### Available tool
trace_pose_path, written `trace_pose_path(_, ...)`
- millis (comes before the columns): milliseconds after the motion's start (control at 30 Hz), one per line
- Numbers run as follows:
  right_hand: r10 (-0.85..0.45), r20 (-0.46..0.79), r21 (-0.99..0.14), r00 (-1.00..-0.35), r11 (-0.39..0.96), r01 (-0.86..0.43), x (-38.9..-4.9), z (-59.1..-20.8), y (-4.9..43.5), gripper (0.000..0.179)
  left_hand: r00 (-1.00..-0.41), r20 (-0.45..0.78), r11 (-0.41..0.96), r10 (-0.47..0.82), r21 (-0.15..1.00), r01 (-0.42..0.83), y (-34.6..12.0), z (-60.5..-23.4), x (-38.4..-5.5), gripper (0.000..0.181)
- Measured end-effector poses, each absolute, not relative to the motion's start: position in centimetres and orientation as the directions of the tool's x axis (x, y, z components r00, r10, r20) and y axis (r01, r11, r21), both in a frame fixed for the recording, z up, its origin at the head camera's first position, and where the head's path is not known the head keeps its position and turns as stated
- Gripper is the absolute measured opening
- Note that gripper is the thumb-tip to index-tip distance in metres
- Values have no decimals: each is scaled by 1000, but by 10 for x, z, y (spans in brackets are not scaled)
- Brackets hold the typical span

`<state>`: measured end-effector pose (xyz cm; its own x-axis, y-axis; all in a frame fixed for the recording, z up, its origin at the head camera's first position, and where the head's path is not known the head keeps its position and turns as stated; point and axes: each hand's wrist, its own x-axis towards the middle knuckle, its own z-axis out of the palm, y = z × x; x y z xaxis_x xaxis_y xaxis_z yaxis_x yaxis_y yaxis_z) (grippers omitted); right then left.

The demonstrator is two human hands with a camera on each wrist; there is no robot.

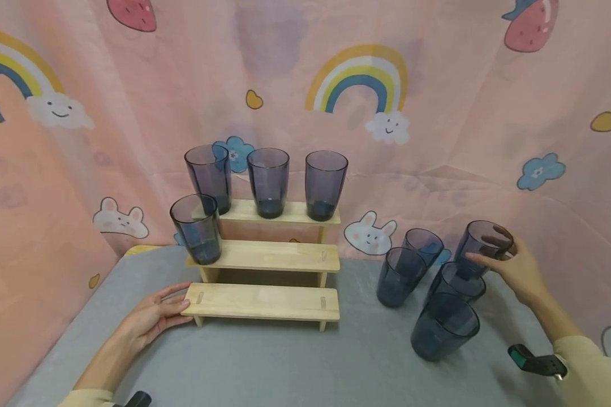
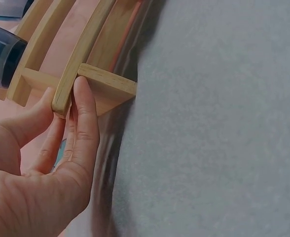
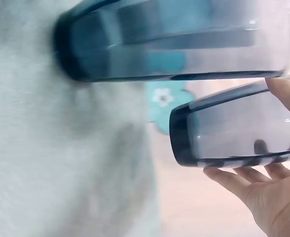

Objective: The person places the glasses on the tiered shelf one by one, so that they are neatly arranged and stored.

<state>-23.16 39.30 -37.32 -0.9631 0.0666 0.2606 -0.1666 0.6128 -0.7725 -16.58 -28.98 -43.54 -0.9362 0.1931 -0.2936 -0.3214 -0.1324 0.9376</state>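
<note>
My right hand point(image 1: 521, 271) grips a blue-grey glass tumbler point(image 1: 469, 244) near its rim. In the right wrist view, thumb and fingers lie on opposite sides of this tumbler point(image 3: 234, 126), whose base is above the grey cloth. At the left, my left hand point(image 1: 153, 316) pinches the end of the lowest step of a three-step wooden stand point(image 1: 262, 302); the left wrist view has the thumb above the board point(image 2: 83, 49) and fingers beneath. Three tumblers point(image 1: 268, 183) stand upright along the top step. One more tumbler point(image 1: 196, 232) is on the middle step's left end.
Several matching tumblers point(image 1: 445, 330) stand close together on the grey tablecloth point(image 1: 285, 367), just left of my right hand. A pink patterned curtain point(image 1: 458, 113) hangs behind the table. A thin dark cable point(image 1: 605, 336) shows at the right edge.
</note>
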Motion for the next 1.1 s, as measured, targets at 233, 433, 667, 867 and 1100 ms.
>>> trace_pose_path(233, 79, 347, -788, -935, 565, -245, -225, -341, 385, 86, -937, -289, -129, 194, 940, -317, -289, -435, -168, 79)
trace_pose_path(433, 110, 359, -787, -927, 570, -237, -223, -322, 368, 85, -937, -291, -130, 195, 939, -318, -290, -435, -166, 78)
trace_pose_path(667, 43, 384, -877, -922, 329, -350, -220, -308, 343, 84, -929, -294, -162, 224, 929, -333, -294, -436, -161, 80)
trace_pose_path(867, -41, 451, -886, -891, 101, -453, -217, -299, 311, 82, -932, -285, -160, 224, 932, -324, -293, -436, -163, 79)
trace_pose_path(1100, -126, 497, -861, -858, 46, -506, -213, -286, 270, 84, -933, -279, -172, 229, 931, -321, -292, -436, -164, 78)
